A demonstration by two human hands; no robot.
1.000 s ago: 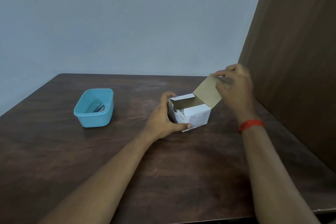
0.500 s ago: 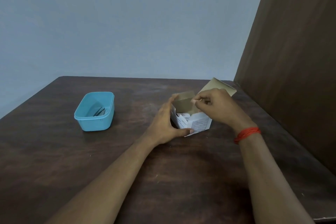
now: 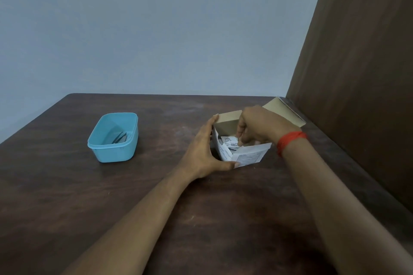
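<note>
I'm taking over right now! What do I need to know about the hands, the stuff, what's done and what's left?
Left hand: grips the box by its left side, steadying it on the table.
Right hand: reaching inside the box, fingers curled at the white packets; a firm pinch cannot be told.
Things: the lid flap is folded back; the blue tub stands apart to the left, with dark thin items in it.
Done: the box is open.
Left: probably lift a packet out, perhaps over to the tub.
</note>
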